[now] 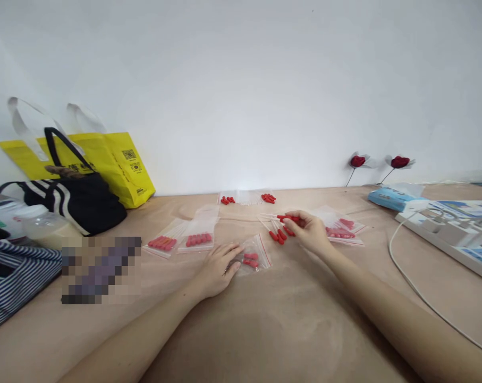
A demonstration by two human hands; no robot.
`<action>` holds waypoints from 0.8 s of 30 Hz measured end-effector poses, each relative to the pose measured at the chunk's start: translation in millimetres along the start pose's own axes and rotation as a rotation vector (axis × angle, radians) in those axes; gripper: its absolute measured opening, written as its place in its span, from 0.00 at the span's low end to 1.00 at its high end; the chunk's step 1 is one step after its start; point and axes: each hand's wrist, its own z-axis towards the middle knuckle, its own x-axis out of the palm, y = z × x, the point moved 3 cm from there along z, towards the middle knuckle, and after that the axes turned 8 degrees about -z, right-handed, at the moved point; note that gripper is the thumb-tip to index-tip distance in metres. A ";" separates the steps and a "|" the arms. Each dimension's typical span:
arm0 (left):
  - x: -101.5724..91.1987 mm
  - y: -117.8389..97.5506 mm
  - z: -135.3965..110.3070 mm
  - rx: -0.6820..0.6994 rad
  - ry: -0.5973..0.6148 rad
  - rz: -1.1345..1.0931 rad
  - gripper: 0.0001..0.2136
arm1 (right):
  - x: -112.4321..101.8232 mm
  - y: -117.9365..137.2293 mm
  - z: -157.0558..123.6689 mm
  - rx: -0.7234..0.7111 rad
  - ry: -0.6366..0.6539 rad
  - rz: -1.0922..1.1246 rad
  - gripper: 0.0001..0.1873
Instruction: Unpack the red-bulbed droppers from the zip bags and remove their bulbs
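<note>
My left hand lies over the left part of a clear zip bag, with its thumb and fingers apart. A few red-tipped white sticks show inside that bag. Just beyond, to the right, my right hand pinches a red-tipped stick near its red end. Loose sticks of the same kind lie fanned out under and beside those fingertips. My palm side and the exact number of sticks in the pinch are hidden.
Filled zip bags lie to the left and right; more red tips sit by the wall. At left stand a yellow bag, a black bag and a bottle. A tissue pack, power strip and cable lie right.
</note>
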 end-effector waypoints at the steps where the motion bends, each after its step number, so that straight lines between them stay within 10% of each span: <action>1: -0.2 -0.3 -0.1 0.001 0.001 0.003 0.18 | 9.0 1.2 -4.2 -0.083 -0.033 -0.071 0.13; 7: 0.8 0.1 1.4 -0.001 0.001 0.006 0.18 | 47.2 4.6 -21.2 -0.393 0.053 -0.507 0.13; 14: -0.2 -0.3 2.2 0.015 -0.010 0.007 0.18 | 62.9 7.8 -17.0 -0.327 0.302 -0.999 0.15; 24: -0.9 -1.8 1.4 0.010 -0.004 0.012 0.18 | 78.9 6.5 -1.5 -0.260 0.315 -1.126 0.13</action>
